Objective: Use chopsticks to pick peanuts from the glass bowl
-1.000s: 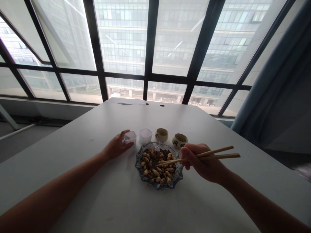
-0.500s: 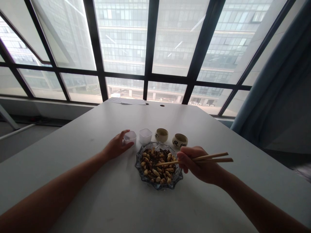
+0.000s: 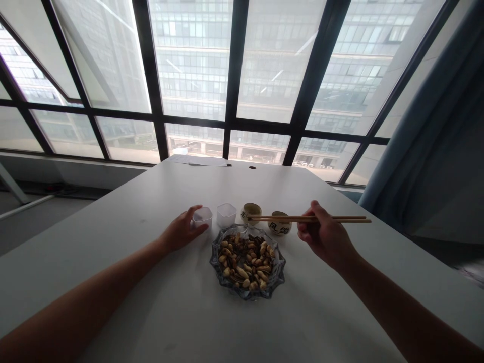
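Glass bowl (image 3: 279, 276): sitting on the white table (image 3: 170, 312), its raised, scalloped rim likely keeping the peanuts and seeds (image 3: 242, 272) together.
Left hand (image 3: 185, 229): curling thumb and finger around the left clear cup (image 3: 202, 217), beyond the bowl's far left edge, probably steadying something so light.
Second clear cup (image 3: 226, 216): standing just behind the bowl, untouched.
Ceramic cups (image 3: 280, 229): standing behind the bowl, toward its right, seemingly lined up for easy reach.
Right hand (image 3: 328, 237): gripping the chopsticks (image 3: 295, 219) narrowly, right of the bowl.
Chopstick tips: hovering above the bowl's far edge, almost level and close together, perhaps pinching something too small to tell.
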Action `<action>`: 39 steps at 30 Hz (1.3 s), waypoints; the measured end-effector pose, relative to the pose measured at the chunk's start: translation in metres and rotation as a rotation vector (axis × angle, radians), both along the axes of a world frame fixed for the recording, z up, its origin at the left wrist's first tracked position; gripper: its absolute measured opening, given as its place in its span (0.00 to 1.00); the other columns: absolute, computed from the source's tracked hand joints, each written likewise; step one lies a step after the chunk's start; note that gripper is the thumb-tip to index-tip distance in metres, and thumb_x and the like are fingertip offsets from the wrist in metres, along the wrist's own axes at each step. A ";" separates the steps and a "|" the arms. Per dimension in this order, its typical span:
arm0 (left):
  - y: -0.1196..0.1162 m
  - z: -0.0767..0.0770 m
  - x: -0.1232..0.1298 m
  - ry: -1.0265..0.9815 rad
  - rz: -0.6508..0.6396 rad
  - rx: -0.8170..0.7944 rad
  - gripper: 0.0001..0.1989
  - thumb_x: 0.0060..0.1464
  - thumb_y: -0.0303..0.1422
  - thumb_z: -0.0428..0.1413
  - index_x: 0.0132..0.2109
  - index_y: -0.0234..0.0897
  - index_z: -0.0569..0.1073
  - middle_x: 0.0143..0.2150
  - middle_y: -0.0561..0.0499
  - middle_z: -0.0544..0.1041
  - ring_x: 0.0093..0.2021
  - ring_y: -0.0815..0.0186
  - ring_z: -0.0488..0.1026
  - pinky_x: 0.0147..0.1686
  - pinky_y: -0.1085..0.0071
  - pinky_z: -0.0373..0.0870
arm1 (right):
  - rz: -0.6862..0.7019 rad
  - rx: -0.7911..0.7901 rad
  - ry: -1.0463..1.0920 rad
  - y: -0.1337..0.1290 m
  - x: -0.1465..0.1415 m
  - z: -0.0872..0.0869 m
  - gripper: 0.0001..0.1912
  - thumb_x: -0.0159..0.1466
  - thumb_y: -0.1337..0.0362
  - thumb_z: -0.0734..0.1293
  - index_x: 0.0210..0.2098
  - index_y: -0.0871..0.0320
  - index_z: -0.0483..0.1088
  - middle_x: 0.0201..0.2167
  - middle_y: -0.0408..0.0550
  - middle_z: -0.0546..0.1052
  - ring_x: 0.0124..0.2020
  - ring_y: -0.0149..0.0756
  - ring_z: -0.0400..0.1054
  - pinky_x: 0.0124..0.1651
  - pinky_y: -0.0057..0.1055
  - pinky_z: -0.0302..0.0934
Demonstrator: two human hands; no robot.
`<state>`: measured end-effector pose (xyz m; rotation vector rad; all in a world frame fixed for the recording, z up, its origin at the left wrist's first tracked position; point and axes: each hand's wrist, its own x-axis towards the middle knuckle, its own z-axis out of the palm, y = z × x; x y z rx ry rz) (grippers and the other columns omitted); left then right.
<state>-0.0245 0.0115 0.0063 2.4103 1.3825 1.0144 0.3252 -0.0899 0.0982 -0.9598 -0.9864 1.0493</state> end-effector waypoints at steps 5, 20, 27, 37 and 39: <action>0.000 -0.001 -0.001 -0.019 -0.009 0.014 0.32 0.55 0.50 0.55 0.60 0.37 0.64 0.35 0.48 0.77 0.35 0.60 0.75 0.40 0.63 0.72 | 0.021 -0.007 0.006 0.000 0.004 0.001 0.21 0.59 0.48 0.72 0.22 0.57 0.66 0.13 0.43 0.72 0.11 0.29 0.62 0.13 0.25 0.61; 0.000 -0.003 0.000 0.020 0.039 0.100 0.37 0.52 0.50 0.58 0.64 0.39 0.60 0.57 0.38 0.73 0.51 0.52 0.75 0.45 0.58 0.75 | -0.095 0.582 -0.761 -0.027 -0.004 0.004 0.22 0.67 0.48 0.65 0.24 0.56 0.72 0.18 0.47 0.77 0.16 0.33 0.70 0.18 0.28 0.64; 0.000 -0.005 0.000 -0.003 0.043 0.139 0.34 0.50 0.48 0.60 0.60 0.39 0.64 0.55 0.39 0.74 0.52 0.52 0.74 0.48 0.56 0.74 | -0.007 0.750 -1.001 -0.038 -0.012 0.007 0.22 0.71 0.52 0.59 0.25 0.55 0.70 0.19 0.47 0.76 0.17 0.32 0.69 0.20 0.28 0.64; -0.001 0.002 0.000 -0.091 0.166 0.004 0.36 0.47 0.56 0.59 0.55 0.37 0.65 0.43 0.43 0.79 0.36 0.58 0.77 0.36 0.62 0.74 | 0.000 0.708 -0.932 -0.036 -0.011 0.007 0.20 0.70 0.53 0.61 0.26 0.56 0.71 0.18 0.47 0.77 0.16 0.31 0.69 0.18 0.26 0.62; 0.000 0.000 0.000 -0.066 0.149 0.028 0.35 0.47 0.55 0.59 0.56 0.39 0.64 0.44 0.43 0.79 0.39 0.57 0.77 0.39 0.61 0.74 | -0.009 0.697 -0.946 -0.037 -0.012 0.008 0.21 0.70 0.52 0.60 0.25 0.56 0.70 0.18 0.47 0.77 0.16 0.31 0.69 0.18 0.26 0.62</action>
